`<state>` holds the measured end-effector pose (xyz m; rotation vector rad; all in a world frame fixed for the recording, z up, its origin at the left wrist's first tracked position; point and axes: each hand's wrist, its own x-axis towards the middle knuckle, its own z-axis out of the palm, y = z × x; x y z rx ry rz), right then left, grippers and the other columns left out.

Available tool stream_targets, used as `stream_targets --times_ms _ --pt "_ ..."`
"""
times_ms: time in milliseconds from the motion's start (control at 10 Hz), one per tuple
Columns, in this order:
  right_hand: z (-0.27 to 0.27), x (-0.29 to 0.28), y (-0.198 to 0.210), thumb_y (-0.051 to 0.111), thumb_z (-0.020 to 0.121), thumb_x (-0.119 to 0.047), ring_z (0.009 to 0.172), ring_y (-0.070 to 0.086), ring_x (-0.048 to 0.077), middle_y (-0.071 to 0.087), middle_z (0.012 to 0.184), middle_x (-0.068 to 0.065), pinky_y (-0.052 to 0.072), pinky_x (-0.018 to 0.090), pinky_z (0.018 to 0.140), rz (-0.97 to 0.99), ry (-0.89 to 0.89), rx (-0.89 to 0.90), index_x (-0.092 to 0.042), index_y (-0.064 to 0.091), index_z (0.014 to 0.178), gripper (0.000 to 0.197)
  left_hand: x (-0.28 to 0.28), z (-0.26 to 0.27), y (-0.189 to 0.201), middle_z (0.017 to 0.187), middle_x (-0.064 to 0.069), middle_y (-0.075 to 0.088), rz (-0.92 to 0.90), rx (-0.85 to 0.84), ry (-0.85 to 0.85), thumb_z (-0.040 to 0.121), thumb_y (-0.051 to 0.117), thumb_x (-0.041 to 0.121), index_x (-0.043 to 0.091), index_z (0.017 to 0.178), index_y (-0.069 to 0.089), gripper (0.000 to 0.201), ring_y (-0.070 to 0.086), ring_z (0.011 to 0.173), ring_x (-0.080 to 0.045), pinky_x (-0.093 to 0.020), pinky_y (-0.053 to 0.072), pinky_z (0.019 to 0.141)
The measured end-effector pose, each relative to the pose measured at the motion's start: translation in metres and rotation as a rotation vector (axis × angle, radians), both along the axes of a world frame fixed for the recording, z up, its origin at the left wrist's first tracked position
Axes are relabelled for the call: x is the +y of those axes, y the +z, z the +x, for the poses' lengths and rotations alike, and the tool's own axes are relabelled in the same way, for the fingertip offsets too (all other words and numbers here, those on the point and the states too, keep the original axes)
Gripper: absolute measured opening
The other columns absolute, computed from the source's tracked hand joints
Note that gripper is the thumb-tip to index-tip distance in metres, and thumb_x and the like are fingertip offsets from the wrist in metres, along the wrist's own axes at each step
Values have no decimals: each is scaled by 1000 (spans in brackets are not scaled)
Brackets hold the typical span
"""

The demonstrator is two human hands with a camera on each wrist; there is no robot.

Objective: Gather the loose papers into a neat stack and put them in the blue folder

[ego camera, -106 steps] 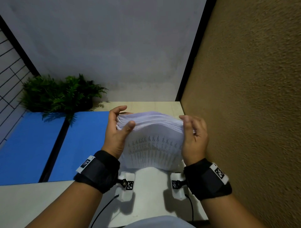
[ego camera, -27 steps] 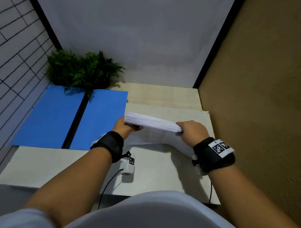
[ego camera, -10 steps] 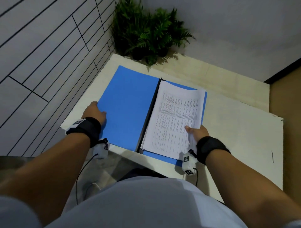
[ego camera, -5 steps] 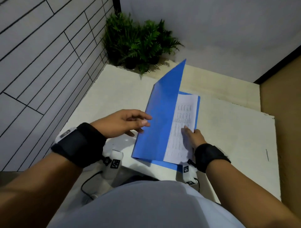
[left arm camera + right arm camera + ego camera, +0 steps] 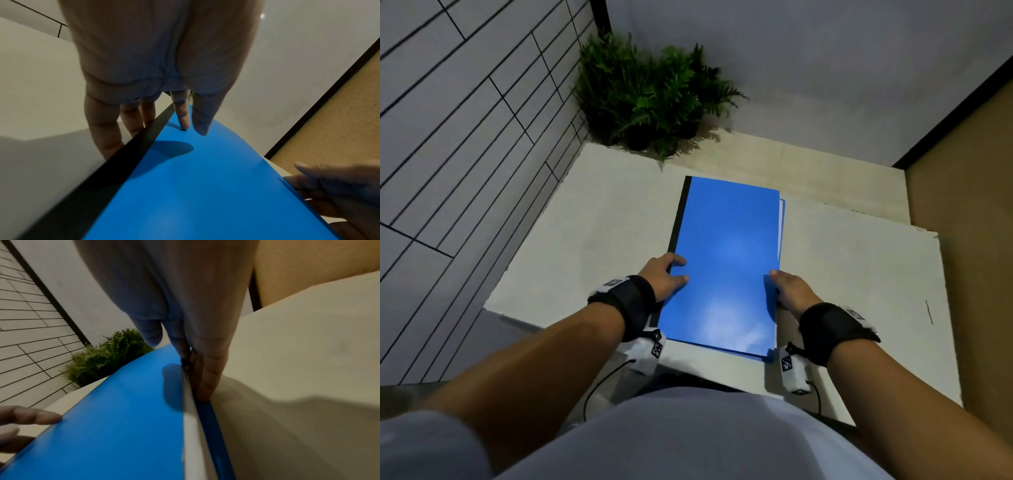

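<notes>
A closed blue folder (image 5: 726,263) lies flat on a pale bench (image 5: 599,222), its black spine (image 5: 677,219) to the left. A thin white edge of papers (image 5: 780,226) shows along its right side, between the covers. The left hand (image 5: 662,275) rests with straight fingers across the spine, thumb and forefinger on the cover. The right hand (image 5: 789,291) presses its extended fingers against the open edge, thumb over the cover. A fern (image 5: 650,92) stands at the bench's far corner, beside a tiled wall (image 5: 465,137).
</notes>
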<state>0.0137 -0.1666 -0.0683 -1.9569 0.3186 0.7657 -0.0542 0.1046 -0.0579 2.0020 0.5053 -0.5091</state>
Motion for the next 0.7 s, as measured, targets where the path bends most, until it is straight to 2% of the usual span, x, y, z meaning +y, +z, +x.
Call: stream_targets --times_ms 100,200,300,400,500,600,700 --pt "1 27 6 47 101 -26 135 42 29 45 144 12 30 45 116 3 84 -1 3 44 140 48 21 1 -5 141 -10 52 52 -19 89 90 67 20 16 126 57 37 50 129 -27 -24 39 95" --pt "2 66 6 45 101 -16 132 46 28 51 138 11 32 45 114 4 237 5 -1 52 132 36 58 1 -3 135 -11 57 110 -35 229 90 66 16 12 117 61 27 53 126 -28 -27 42 97" --pt "4 107 2 47 98 -12 124 52 31 58 127 11 38 39 103 59 330 75 -12 61 109 17 100 -1 0 124 -13 62 203 -30 346 88 67 14 15 101 62 14 59 116 -31 -31 45 95" --pt "1 149 13 49 95 -8 115 55 31 58 115 11 38 34 85 76 402 94 -4 61 112 21 139 -6 8 114 -15 66 278 2 430 85 69 16 19 88 60 10 62 107 -36 -37 50 95" --pt "-1 181 18 47 95 -7 113 57 35 58 126 17 42 37 84 61 527 106 -6 50 132 37 170 -8 8 114 -13 67 279 5 493 81 73 19 24 80 59 15 63 106 -34 -38 50 98" --pt "-2 200 28 42 99 -6 119 53 36 53 132 16 40 32 85 27 613 90 -11 38 144 45 185 -11 12 122 -11 63 242 32 491 81 75 23 20 97 61 22 60 112 -31 -35 47 101" --pt "1 200 22 44 98 -6 103 50 25 50 117 7 40 30 82 35 649 66 -18 35 147 51 188 -9 9 135 -12 57 225 26 455 83 75 24 15 121 61 42 56 122 -31 -35 44 106"
